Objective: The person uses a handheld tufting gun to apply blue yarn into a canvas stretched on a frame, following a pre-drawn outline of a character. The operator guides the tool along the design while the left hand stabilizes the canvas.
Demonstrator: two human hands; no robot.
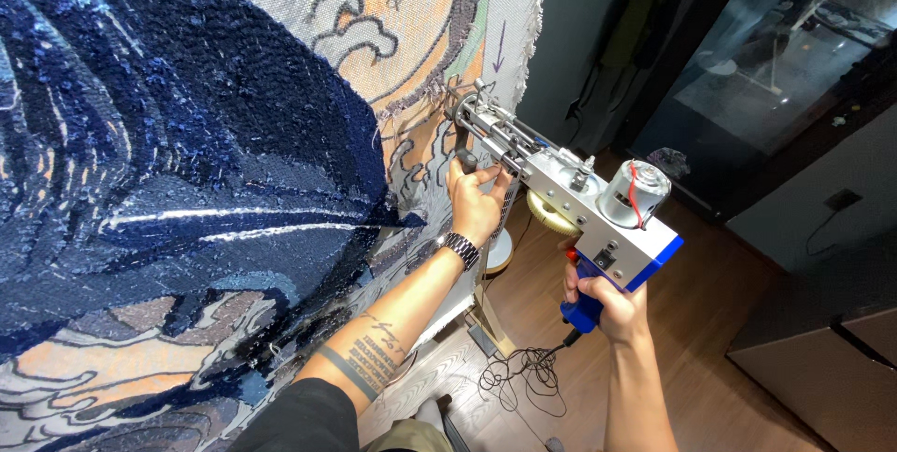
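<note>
I hold a silver and blue tufting gun against a stretched cloth with a drawn wave pattern. My right hand grips the gun's blue rear handle low on the right. My left hand, with a metal wristwatch, is wrapped round the black front grip. The gun's needle end touches the cloth near its right edge. A large area of dark blue yarn pile fills the left of the cloth.
The cloth's frayed right edge runs down a frame post. A black cable lies coiled on the wooden floor. A white round base stands behind the frame. Dark cabinets and a glass case stand at right.
</note>
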